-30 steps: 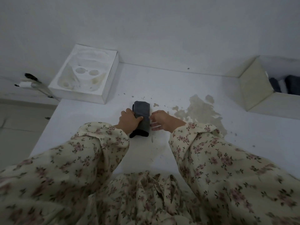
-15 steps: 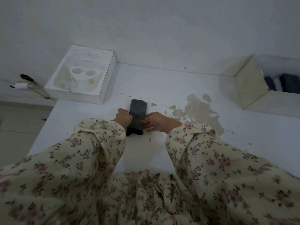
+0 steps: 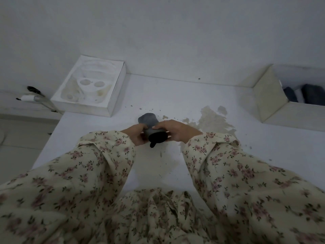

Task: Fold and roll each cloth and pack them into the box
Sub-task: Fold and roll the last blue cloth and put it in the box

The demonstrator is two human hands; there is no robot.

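A narrow dark grey cloth (image 3: 148, 119) lies on the white table (image 3: 175, 95), its near end turned up into a dark roll (image 3: 157, 137). My left hand (image 3: 139, 134) grips the roll from the left side. My right hand (image 3: 173, 130) holds it from the right, fingers curled over its top. The far end of the cloth still lies flat beyond my hands. The beige box (image 3: 267, 97) stands at the far right, with dark rolled cloths (image 3: 313, 96) inside it.
A white moulded packaging tray (image 3: 91, 87) sits at the back left by the wall. A brownish stain (image 3: 212, 118) spreads on the table right of my hands. The table's left edge drops to the floor. Floral sleeves cover the foreground.
The cloth's near end has been lifted and rolled toward the far end, so less flat cloth shows. Both hands moved together onto the roll.
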